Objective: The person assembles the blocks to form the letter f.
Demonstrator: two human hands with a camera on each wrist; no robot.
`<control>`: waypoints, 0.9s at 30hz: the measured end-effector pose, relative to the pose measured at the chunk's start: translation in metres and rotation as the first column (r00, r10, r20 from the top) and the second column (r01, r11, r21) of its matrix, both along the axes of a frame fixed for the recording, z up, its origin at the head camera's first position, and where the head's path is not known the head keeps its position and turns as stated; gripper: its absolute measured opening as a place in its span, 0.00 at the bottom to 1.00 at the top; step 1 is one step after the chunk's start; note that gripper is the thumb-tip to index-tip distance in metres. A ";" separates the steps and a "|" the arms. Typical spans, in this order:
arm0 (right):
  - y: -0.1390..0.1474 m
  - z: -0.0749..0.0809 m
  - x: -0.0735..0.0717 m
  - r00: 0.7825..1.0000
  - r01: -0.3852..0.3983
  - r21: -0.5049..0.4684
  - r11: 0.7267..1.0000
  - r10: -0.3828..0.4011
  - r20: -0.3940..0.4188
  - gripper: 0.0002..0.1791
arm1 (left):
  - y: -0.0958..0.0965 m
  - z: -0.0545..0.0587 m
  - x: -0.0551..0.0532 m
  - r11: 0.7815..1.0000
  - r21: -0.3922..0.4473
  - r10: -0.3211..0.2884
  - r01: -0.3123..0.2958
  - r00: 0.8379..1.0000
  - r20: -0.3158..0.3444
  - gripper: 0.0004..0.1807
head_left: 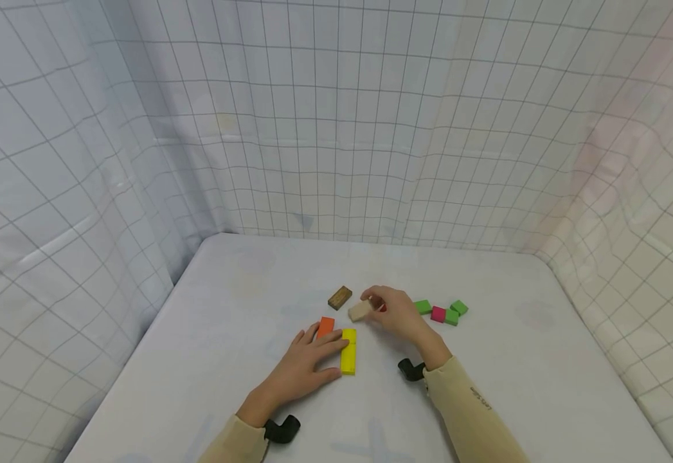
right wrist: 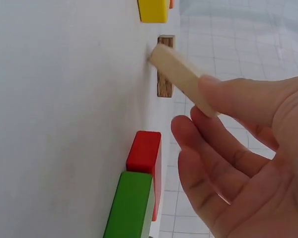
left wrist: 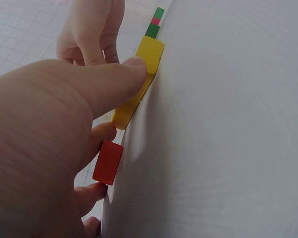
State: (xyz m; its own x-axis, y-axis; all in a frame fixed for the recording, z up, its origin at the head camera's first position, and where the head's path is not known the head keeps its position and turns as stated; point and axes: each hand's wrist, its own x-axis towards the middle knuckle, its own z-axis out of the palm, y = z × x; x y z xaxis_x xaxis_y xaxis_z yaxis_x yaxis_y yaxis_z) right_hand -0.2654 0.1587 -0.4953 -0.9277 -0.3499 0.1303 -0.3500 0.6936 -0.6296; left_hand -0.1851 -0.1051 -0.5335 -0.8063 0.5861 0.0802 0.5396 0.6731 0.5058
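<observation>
My right hand pinches a plain wooden block between thumb and fingers. In the right wrist view that block tilts, one end close over the white surface. My left hand lies with fingers spread, the index finger reaching onto a yellow block pair set end to end. Its thumb touches the yellow side in the left wrist view. An orange block lies among the left fingers, partly covered by them. Beyond the blocks, a brown wood-grain block rests on the table.
To the right of my right hand lie a green block, a pinkish-red block and two more green ones. A red block sits beside green in the right wrist view. Grid-patterned white cloth walls enclose the table.
</observation>
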 end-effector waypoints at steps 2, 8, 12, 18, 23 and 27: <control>-0.001 0.002 0.000 1.000 -0.018 -0.037 0.999 0.017 -0.025 0.18 | 0.000 0.000 0.000 1.000 0.001 0.000 0.000 1.000 0.003 0.32; -0.003 0.008 0.004 0.998 -0.021 -0.110 0.994 0.014 -0.068 0.18 | 0.000 0.002 0.000 1.000 0.000 0.003 -0.003 1.000 -0.001 0.32; -0.003 0.011 0.007 0.998 -0.012 -0.136 0.991 0.004 -0.065 0.17 | 0.000 0.002 0.001 1.000 0.010 0.000 0.000 1.000 0.002 0.32; -0.003 0.016 0.014 0.997 -0.008 -0.189 0.982 -0.005 -0.071 0.19 | 0.000 0.000 0.002 1.000 0.019 0.001 -0.001 1.000 -0.001 0.32; -0.003 0.018 0.017 0.996 -0.003 -0.191 0.982 -0.014 -0.091 0.20 | 0.000 0.000 0.001 1.000 0.009 0.000 0.000 1.000 -0.008 0.32; -0.002 0.018 0.020 0.995 -0.004 -0.183 0.983 -0.016 -0.102 0.19 | 0.000 0.000 0.001 1.000 0.021 -0.005 0.005 1.000 -0.020 0.31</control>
